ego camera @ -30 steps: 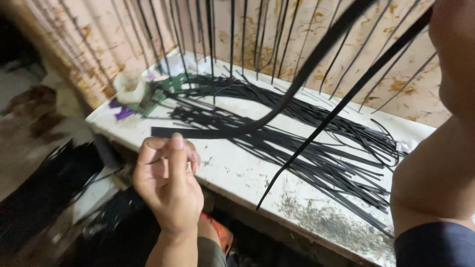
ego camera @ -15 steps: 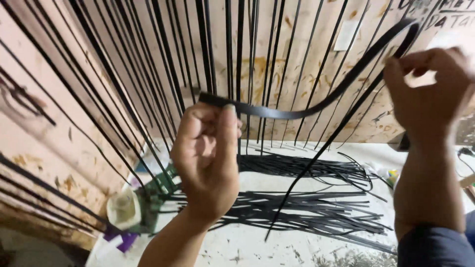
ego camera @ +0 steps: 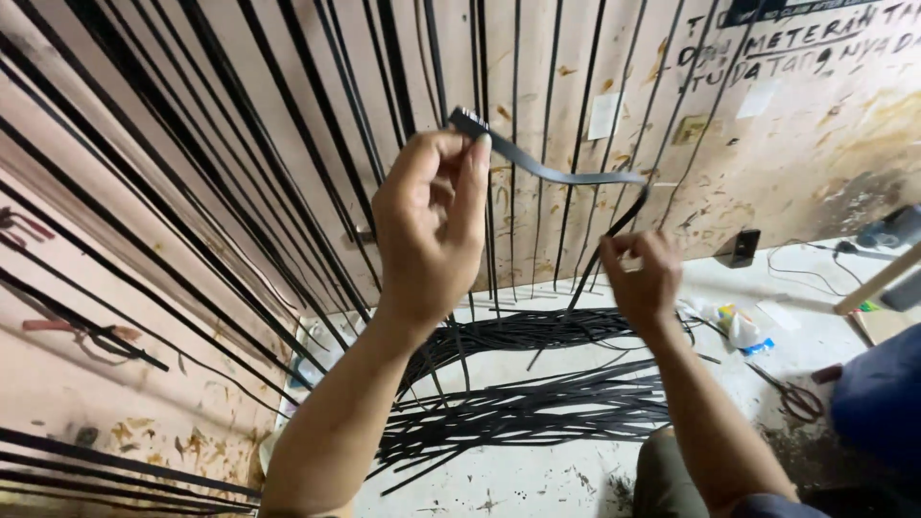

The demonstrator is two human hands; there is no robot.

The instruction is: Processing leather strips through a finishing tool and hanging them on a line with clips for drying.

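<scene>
A flat black strip (ego camera: 556, 175) was held raised before the wall (ego camera: 815, 144). Its end was pinched between thumb and fingers of the left hand (ego camera: 432, 225), while the right hand (ego camera: 641, 278) was closed on it lower down, so that the span between arched, apparently for handling. More black strips (ego camera: 537, 403) were left heaped on the white surface (ego camera: 537, 480) below.

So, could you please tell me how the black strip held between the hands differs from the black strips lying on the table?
The held strip is single, lifted in front of the wall and bent between the left hand and the right hand. The strips on the table are many, lying flat, overlapping in a loose pile, untouched by either hand. Both are black, narrow and long.
</scene>
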